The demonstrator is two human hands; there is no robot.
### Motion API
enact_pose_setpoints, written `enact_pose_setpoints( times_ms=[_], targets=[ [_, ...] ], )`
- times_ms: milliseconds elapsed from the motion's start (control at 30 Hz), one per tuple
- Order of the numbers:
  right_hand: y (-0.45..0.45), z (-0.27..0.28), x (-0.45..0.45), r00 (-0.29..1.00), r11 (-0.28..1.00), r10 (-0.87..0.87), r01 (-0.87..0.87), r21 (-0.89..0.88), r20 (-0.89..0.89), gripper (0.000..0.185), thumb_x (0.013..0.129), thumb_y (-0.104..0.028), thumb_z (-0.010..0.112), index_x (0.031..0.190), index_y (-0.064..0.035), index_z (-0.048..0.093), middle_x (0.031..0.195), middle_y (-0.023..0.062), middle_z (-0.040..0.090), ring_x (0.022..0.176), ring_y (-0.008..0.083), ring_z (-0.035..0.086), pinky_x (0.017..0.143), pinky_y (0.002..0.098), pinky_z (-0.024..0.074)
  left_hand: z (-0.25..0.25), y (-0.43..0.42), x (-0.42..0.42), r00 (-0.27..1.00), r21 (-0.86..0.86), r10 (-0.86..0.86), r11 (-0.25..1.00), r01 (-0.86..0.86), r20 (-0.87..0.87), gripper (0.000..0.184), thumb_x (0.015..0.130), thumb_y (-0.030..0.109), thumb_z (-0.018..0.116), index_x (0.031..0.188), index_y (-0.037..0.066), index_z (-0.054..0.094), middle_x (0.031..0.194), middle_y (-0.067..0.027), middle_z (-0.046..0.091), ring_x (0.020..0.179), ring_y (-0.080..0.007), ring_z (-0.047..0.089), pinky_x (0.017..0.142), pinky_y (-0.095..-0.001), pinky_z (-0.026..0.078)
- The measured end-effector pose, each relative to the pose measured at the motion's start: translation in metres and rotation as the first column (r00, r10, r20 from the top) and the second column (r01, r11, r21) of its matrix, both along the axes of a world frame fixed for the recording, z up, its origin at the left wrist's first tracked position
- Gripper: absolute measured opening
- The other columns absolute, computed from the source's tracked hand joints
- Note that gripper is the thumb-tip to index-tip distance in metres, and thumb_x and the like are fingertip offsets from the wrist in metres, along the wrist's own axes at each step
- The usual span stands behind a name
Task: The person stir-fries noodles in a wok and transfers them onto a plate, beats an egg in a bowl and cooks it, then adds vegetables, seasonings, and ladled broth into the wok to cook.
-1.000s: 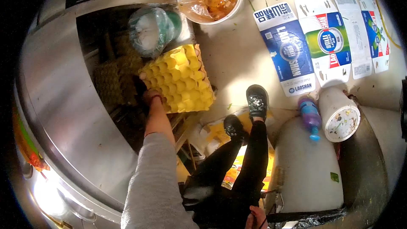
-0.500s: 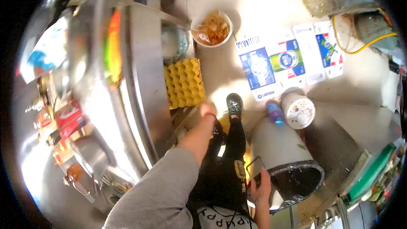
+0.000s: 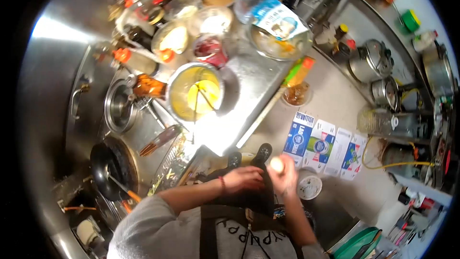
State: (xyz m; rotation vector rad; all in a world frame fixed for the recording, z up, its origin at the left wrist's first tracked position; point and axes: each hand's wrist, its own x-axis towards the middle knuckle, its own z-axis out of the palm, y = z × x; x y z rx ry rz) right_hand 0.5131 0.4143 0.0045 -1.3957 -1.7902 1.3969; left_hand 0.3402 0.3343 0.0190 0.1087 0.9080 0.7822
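Out in front of the grey shirt (image 3: 186, 225), a pale egg (image 3: 276, 164) is grasped by the curled fingers of the right hand (image 3: 284, 176); left hand (image 3: 243, 179) seen from its back, grip can't be told. Likely light, smooth, brittle; best cradled round its middle, not squeezed.

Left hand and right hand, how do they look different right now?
The left hand wears a red wristband; the right hand shows none. The right hand's grip closes around a pale rounded object; the left hand's fingers extend loosely, its palm hidden. Both are bare.
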Motion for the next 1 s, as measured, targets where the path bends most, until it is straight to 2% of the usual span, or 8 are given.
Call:
enact_pose_setpoints(
  times_ms=[200,300,533,600,800,833,933,1000],
  targets=[
    [0.106,0.119,-0.181,0.916,0.627,0.398,-0.309,0.715,0.047,0.037,0.073,-0.008,0.065,0.106,-0.0009,0.05,0.098,0.0143,0.052,0.085,0.0267,0.056,0.073,0.0311,0.0457,0.044,-0.026,-0.08,0.557,0.027,0.829,0.557,-0.83,0.049,0.03,0.089,0.025,0.047,0.11,0.004,0.047,0.1,-0.0113,0.054,0.098,-0.0263,0.055,0.086,-0.0379,0.046],
    [0.129,0.091,-0.213,0.774,0.51,0.561,-0.603,0.614,0.294,0.036,0.076,-0.012,0.062,0.108,-0.0017,0.05,0.095,0.0134,0.052,0.083,0.0269,0.055,0.074,0.0297,0.0451,0.084,-0.007,-0.111,0.287,0.061,0.957,0.284,-0.957,0.043,0.025,0.088,0.023,0.049,0.108,0.008,0.047,0.097,-0.0096,0.054,0.096,-0.0254,0.053,0.087,-0.0421,0.044],
    [0.086,0.134,-0.184,0.92,0.835,0.379,-0.293,0.465,-0.102,0.034,0.077,-0.013,0.06,0.107,-0.0006,0.049,0.093,0.015,0.053,0.083,0.0297,0.055,0.074,0.0319,0.0449,0.115,-0.012,-0.12,0.332,0.026,0.943,0.331,-0.943,0.003,0.021,0.086,0.021,0.05,0.103,0.011,0.045,0.097,-0.0077,0.058,0.089,-0.0212,0.057,0.082,-0.0424,0.046],
    [0.073,0.119,-0.158,0.856,0.509,0.409,-0.502,0.699,0.316,0.033,0.077,-0.012,0.06,0.106,-0.0006,0.049,0.096,0.0157,0.052,0.087,0.0312,0.054,0.076,0.033,0.0441,0.107,-0.027,-0.114,0.459,0.161,0.886,0.445,-0.881,0.067,0.042,0.081,0.03,0.057,0.115,0.011,0.043,0.109,-0.0064,0.045,0.1,-0.0223,0.045,0.083,-0.0368,0.04],
    [0.007,0.128,-0.083,0.941,0.727,0.16,-0.316,0.61,0.297,0.028,0.078,-0.013,0.06,0.102,-0.0008,0.05,0.095,0.0177,0.051,0.083,0.0329,0.053,0.074,0.0361,0.0438,-0.002,-0.034,-0.078,0.766,0.424,0.636,0.669,-0.61,0.098,0.029,0.086,0.022,0.049,0.111,0.012,0.04,0.106,-0.0055,0.054,0.094,-0.0179,0.056,0.071,-0.038,0.051],
    [-0.003,0.135,-0.07,0.954,0.744,0.079,-0.251,0.619,0.291,0.027,0.079,-0.013,0.059,0.101,-0.0007,0.05,0.095,0.0177,0.051,0.083,0.0326,0.053,0.073,0.036,0.0437,-0.029,-0.033,-0.066,0.717,0.625,0.589,0.73,-0.276,-0.372,0.03,0.086,0.021,0.049,0.112,0.012,0.04,0.105,-0.0044,0.055,0.091,-0.016,0.056,0.07,-0.0371,0.052],
    [-0.032,0.141,-0.033,0.957,0.8,-0.069,-0.115,0.589,0.282,0.025,0.081,-0.013,0.056,0.102,-0.0001,0.049,0.094,0.0176,0.051,0.082,0.0319,0.053,0.071,0.0356,0.043,-0.017,-0.049,-0.046,0.838,0.461,0.516,0.71,-0.533,0.176,0.031,0.086,0.018,0.05,0.115,0.012,0.041,0.099,-0.0018,0.057,0.084,-0.0113,0.057,0.065,-0.0333,0.051],
    [-0.048,0.148,-0.013,0.94,0.791,-0.126,-0.097,0.604,0.316,0.029,0.082,-0.014,0.055,0.106,0.0,0.046,0.093,0.0185,0.052,0.084,0.0334,0.052,0.074,0.0356,0.0427,0.082,-0.057,-0.036,0.867,0.258,0.421,0.836,-0.485,0.265,0.029,0.086,0.018,0.049,0.113,0.012,0.043,0.099,-0.002,0.056,0.084,-0.0121,0.057,0.065,-0.0316,0.051]
  ],
)
